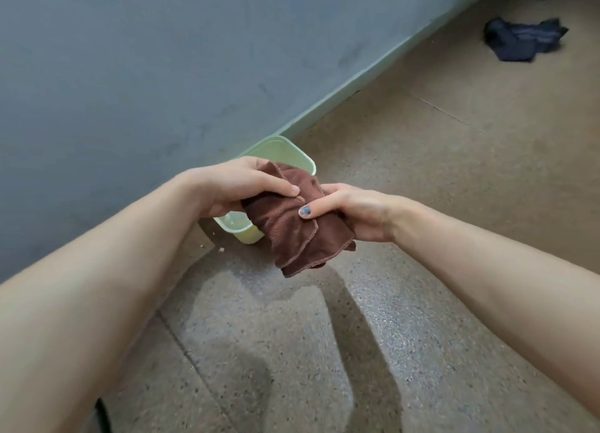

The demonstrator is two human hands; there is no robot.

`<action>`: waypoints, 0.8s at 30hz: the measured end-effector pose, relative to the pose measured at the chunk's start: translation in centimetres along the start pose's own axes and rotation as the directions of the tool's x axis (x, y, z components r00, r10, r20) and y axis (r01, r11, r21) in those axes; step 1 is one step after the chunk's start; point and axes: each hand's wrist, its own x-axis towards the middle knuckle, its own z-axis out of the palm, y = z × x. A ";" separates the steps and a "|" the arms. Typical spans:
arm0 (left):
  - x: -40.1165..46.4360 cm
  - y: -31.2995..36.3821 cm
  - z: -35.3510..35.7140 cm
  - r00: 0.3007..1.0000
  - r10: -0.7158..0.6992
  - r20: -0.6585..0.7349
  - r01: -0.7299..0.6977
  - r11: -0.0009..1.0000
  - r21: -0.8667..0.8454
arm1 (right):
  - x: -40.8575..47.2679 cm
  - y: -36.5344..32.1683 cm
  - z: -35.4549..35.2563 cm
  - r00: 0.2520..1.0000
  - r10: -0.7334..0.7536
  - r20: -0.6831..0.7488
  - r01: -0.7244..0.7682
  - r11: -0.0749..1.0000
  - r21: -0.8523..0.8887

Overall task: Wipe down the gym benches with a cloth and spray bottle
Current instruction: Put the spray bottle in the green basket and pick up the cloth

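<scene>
1. The left hand [240, 186] has its grip closed around the upper end of a brown cloth [292, 225], thumb pressed along the top and fingers curled underneath.
2. The right hand [350, 212] grips the same cloth from the other side, thumb laid across the front of the folds; its nail carries chipped blue polish.
3. The cloth is bunched and folded between the two hands, its stitched lower edges hanging free below them. The opposed hold looks suited to wringing or refolding it, though that is a judgement.
4. Directly beneath the hands sits a pale green tub [285, 150] on the floor, against the base of the wall. A little clear liquid seems to lie in its bottom, so holding the cloth over it would probably catch drips.
5. The floor [422, 302] is speckled stone near the viewer and tan further off, with the arms' shadows falling across it.
6. A grey-blue wall [162, 59] runs diagonally behind the tub.
7. A crumpled dark rag [522, 43] lies well apart on the floor, far right.
8. No spray bottle or gym bench is in view.
</scene>
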 end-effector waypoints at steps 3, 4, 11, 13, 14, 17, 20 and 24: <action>1.3 -0.2 -0.9 0.984 0.064 -0.168 -0.038 0.987 0.157 | 2.5 -0.2 0.0 0.999 -0.002 -0.045 0.005 0.998 0.068; 1.9 -0.1 -1.1 0.964 0.117 -0.239 -0.051 0.963 0.265 | 3.3 -0.6 -0.1 0.998 -0.007 -0.065 0.012 0.997 0.074; 5.4 -1.5 -3.2 0.779 0.431 -0.456 -0.093 0.798 0.596 | 9.5 -4.7 -2.9 0.946 -0.094 -0.310 0.109 0.993 0.033; 5.8 -2.2 -3.6 0.784 0.439 -0.438 -0.050 0.749 0.661 | 11.3 -5.3 -3.2 0.915 -0.099 -0.390 0.115 0.993 0.018; 6.0 -2.6 -3.8 0.787 0.432 -0.441 -0.024 0.736 0.677 | 12.1 -5.4 -3.1 0.904 -0.095 -0.418 0.100 0.995 -0.009; 6.2 -4.1 -4.1 0.800 0.388 -0.457 0.055 0.711 0.701 | 14.6 -5.5 -2.8 0.897 -0.086 -0.433 0.032 0.991 -0.129; 6.3 -5.0 -4.2 0.809 0.369 -0.458 0.065 0.718 0.693 | 16.6 -5.4 -2.0 0.911 -0.070 -0.408 -0.014 0.980 -0.199; 6.2 -4.5 -4.4 0.779 0.413 -0.471 0.038 0.719 0.693 | 18.2 -4.9 -0.8 0.805 -0.210 -0.555 -0.293 0.673 -0.679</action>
